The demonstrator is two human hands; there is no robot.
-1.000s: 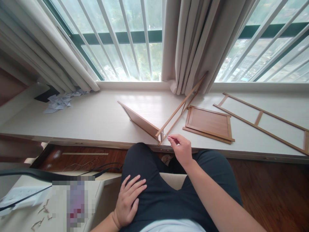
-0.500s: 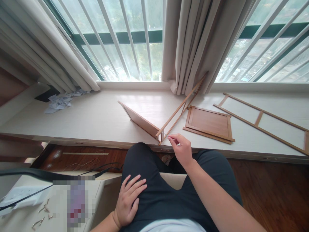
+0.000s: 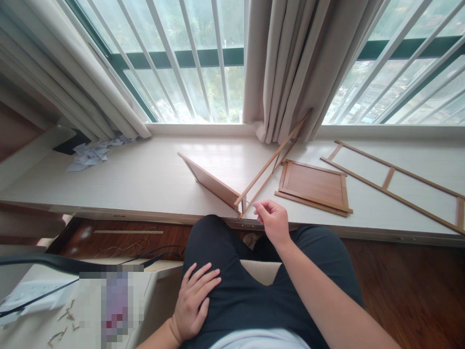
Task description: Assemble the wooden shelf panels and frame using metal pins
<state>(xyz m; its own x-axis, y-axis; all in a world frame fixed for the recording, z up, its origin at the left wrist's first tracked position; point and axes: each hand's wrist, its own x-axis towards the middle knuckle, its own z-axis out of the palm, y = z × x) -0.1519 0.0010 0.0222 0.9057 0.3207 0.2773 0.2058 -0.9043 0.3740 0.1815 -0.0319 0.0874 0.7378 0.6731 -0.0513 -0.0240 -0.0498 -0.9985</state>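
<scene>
Pinched in the fingers of my right hand [image 3: 273,220] is a thin metal rod [image 3: 247,201], like the shaft of a hex key. Its far end meets the near end of a ladder-like wooden frame [image 3: 259,175] standing on its long edge. A framed wooden panel [image 3: 214,186] stands at an angle to that frame, and the two meet at the near corner. The joint itself is too small to make out. My left hand [image 3: 194,300] lies flat on my thigh, fingers spread, holding nothing.
Stacked wooden panels [image 3: 316,184] lie right of the standing frame. Another ladder-like frame [image 3: 389,178] lies flat at the far right. Paper scraps [image 3: 89,155] sit on the white ledge [image 3: 145,179] at left. Several screws [image 3: 67,314] lie on a surface at lower left, beside a cable.
My right hand has turned slightly and its fingers have shifted on the thin metal rod. The frame, the panels and my left hand stay where they were.
</scene>
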